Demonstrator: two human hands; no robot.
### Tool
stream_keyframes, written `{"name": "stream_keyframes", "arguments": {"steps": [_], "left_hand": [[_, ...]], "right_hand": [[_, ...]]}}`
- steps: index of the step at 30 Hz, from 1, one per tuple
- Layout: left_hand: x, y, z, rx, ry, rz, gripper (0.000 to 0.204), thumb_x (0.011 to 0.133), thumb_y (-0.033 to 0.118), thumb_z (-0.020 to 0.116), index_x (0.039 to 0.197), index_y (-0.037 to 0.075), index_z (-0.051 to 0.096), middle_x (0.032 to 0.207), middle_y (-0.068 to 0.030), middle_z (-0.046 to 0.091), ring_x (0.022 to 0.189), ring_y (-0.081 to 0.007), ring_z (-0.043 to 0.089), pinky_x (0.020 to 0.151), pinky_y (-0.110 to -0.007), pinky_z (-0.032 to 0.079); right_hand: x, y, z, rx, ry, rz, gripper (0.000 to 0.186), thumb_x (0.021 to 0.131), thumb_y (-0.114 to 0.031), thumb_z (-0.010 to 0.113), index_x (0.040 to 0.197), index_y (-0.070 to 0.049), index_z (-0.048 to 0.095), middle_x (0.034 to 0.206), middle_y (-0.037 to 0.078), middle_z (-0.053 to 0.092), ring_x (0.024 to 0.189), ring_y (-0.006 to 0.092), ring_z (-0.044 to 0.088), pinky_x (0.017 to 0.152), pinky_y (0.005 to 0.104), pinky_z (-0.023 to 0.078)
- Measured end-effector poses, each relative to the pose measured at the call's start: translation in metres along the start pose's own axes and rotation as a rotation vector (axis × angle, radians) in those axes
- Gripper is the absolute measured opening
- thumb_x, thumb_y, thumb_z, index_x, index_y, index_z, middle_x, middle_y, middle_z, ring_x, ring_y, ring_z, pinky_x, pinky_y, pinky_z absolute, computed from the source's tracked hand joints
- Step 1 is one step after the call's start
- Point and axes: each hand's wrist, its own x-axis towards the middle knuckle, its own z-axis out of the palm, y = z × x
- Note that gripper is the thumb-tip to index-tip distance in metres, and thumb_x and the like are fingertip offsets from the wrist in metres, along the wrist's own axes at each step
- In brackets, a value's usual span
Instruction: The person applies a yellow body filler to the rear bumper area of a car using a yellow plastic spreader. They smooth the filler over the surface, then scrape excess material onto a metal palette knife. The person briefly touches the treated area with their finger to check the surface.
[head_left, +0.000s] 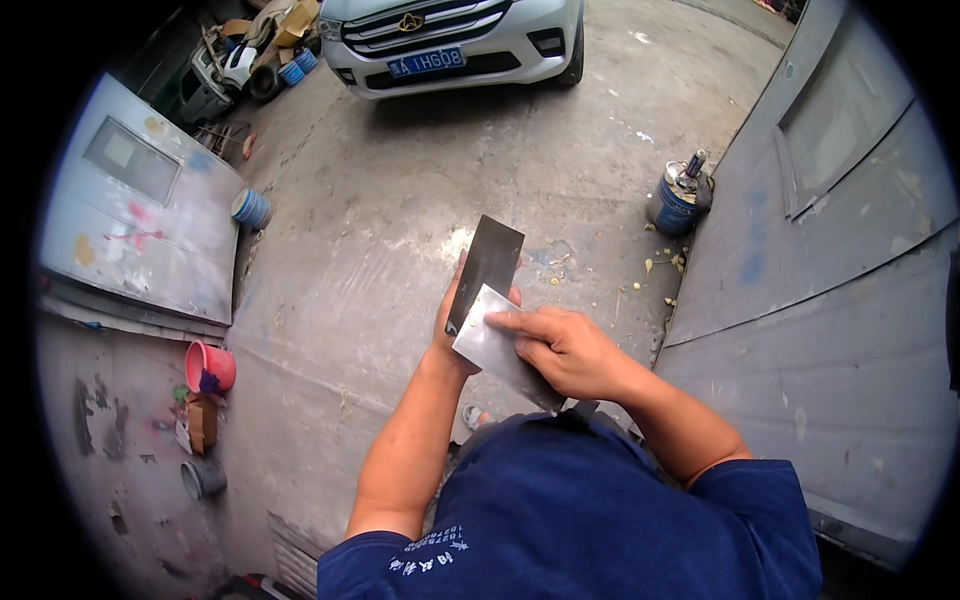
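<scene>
My left hand [443, 335] holds up a dark, flat, rectangular putty board [487, 262] from beneath. Its fingers curl round both long edges. Over the near end of the board lies a shiny, thin metal putty spreader [497, 345], tilted with one corner toward the upper left. My right hand [575, 350] grips the spreader, the index finger stretched flat along its face and the other fingers bent. The two plates overlap and appear to touch. The spreader's lower end reaches close to my dark blue shirt [600, 510].
A white car [450, 50] stands ahead on the concrete floor [350, 230]. Grey metal panels [830, 330] rise at my right, beside a blue bucket [672, 205]. To the left are an open paint-stained door [140, 220], a pink bucket [210, 367], a grey bucket [203, 479] and a cardboard box [202, 424].
</scene>
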Motion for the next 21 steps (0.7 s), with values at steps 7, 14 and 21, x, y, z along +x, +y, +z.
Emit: {"name": "stream_keyframes", "arguments": {"steps": [7, 14, 21], "left_hand": [[-0.003, 0.011, 0.011, 0.009, 0.037, 0.046, 0.051, 0.095, 0.055, 0.035, 0.107, 0.012, 0.058, 0.082, -0.0050, 0.064, 0.074, -0.0165, 0.062, 0.067, -0.031, 0.051], [-0.005, 0.019, 0.004, 0.134, 0.118, 0.085, 0.053, 0.095, 0.057, 0.034, 0.099, 0.010, 0.059, 0.075, -0.0061, 0.061, 0.067, -0.0164, 0.060, 0.060, -0.029, 0.050], [-0.002, 0.020, 0.022, 0.050, 0.342, 0.186, 0.057, 0.094, 0.059, 0.035, 0.092, 0.008, 0.060, 0.077, -0.0051, 0.061, 0.068, -0.0160, 0.059, 0.064, -0.029, 0.049]], "right_hand": [[0.004, -0.011, 0.002, -0.110, 0.028, 0.028, 0.038, 0.085, -0.006, 0.048, 0.121, -0.011, 0.060, 0.080, 0.017, 0.059, 0.078, 0.0277, 0.060, 0.075, 0.0362, 0.047], [0.012, -0.021, 0.006, 0.050, 0.059, -0.004, 0.038, 0.086, -0.007, 0.048, 0.122, -0.012, 0.060, 0.082, 0.017, 0.061, 0.078, 0.0262, 0.061, 0.074, 0.0345, 0.048], [0.032, -0.019, 0.002, 0.208, 0.078, 0.056, 0.037, 0.087, -0.011, 0.047, 0.122, -0.007, 0.059, 0.092, 0.019, 0.065, 0.079, 0.0259, 0.064, 0.074, 0.0339, 0.048]]}}
